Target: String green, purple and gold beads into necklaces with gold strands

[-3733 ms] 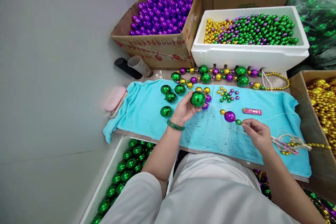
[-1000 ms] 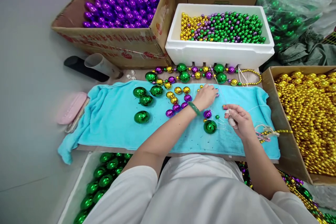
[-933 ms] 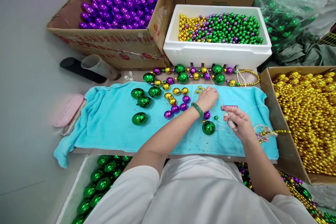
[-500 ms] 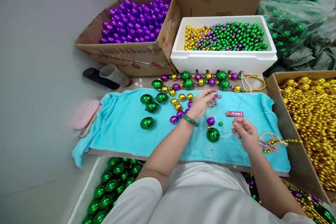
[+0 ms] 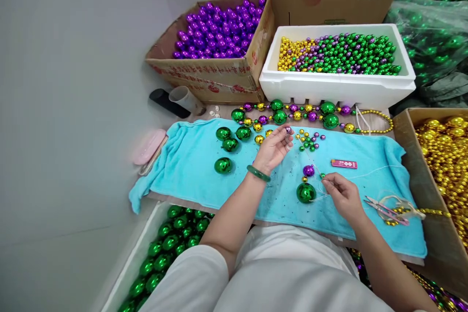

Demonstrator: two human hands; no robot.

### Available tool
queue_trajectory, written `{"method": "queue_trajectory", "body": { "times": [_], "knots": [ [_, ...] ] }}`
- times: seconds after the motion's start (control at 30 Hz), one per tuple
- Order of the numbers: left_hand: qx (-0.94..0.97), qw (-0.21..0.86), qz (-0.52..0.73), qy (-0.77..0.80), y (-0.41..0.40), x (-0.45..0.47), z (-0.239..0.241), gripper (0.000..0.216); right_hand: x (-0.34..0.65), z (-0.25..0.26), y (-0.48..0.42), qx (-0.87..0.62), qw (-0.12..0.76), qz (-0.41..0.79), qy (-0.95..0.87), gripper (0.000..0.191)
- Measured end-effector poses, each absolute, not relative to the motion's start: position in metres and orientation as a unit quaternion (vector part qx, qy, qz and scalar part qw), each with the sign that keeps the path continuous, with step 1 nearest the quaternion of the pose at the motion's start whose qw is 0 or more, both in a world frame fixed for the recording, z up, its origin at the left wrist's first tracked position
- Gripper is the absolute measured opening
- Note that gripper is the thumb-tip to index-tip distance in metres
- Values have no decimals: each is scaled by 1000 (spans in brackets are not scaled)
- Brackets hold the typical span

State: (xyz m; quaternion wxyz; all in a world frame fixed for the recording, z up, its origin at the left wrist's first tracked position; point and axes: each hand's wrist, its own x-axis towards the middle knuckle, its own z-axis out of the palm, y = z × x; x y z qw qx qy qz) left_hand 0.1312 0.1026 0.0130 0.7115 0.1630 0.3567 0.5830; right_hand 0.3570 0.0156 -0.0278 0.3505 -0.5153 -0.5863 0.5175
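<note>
My left hand [image 5: 273,150], with a green bangle [image 5: 258,173] at its wrist, pinches a small purple bead [image 5: 288,130] between its fingertips. A thin white string [image 5: 306,152] runs from that bead toward my right hand [image 5: 341,195], whose thumb and finger are closed on it. Right at those fingertips is a small green bead [image 5: 322,175]. Beside them on the blue towel [image 5: 190,170] lie a purple ball [image 5: 308,170], a small gold bead [image 5: 304,179] and a large green ball [image 5: 306,193]. Small loose beads [image 5: 310,140] lie right of my left hand.
A finished bead strand [image 5: 280,117] lies behind the towel. A red packet [image 5: 344,164] and scissors [image 5: 386,210] lie on the right. Beyond are a carton of purple balls [image 5: 204,62], a white foam box [image 5: 336,80] and a carton with gold beads [image 5: 424,195]. Green balls [image 5: 230,144] sit left.
My left hand has come back from the small beads with a purple one, and string now stretches between both hands. The view has shifted left.
</note>
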Motion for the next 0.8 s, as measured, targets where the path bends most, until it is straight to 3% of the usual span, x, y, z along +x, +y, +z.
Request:
{"method": "queue_trajectory", "body": {
  "times": [0.63, 0.8],
  "knots": [
    [183, 658, 625, 377, 98, 126, 11, 24, 355, -24, 14, -527, 334, 495, -604, 26],
    [313, 585, 632, 401, 89, 131, 12, 48, 353, -28, 14, -531, 335, 498, -598, 28]
  ]
}}
